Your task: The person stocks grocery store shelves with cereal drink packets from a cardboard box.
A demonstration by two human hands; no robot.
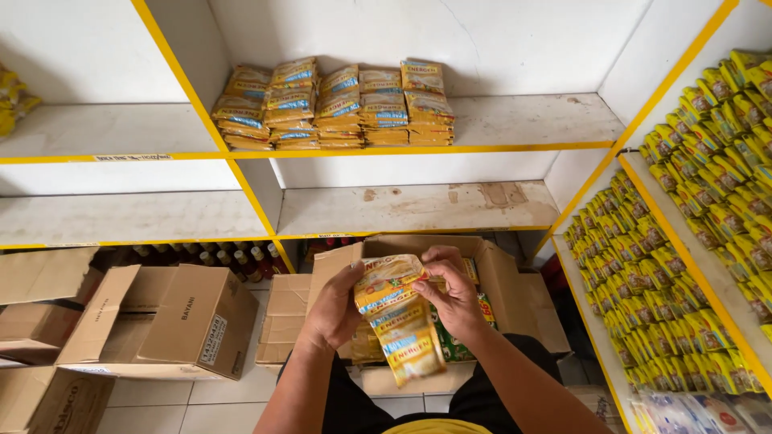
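Both my hands hold a strip of joined yellow sachets [402, 321] above an open cardboard box [515, 277]. My left hand [334, 305] grips the strip's upper left edge. My right hand [454, 293] pinches the top from the right side. The strip hangs down in a folded chain toward my lap. More sachets of the same kind lie inside the box. Several stacks of matching yellow sachets [334, 104] sit on the white shelf [531, 120] above.
An empty white shelf [418, 209] with yellow edging sits under the stacked one. Open cardboard boxes [161, 321] stand on the tiled floor at left. Bottles [233, 257] line the bottom shelf. Rows of yellow-green packets [683, 241] fill the right shelves.
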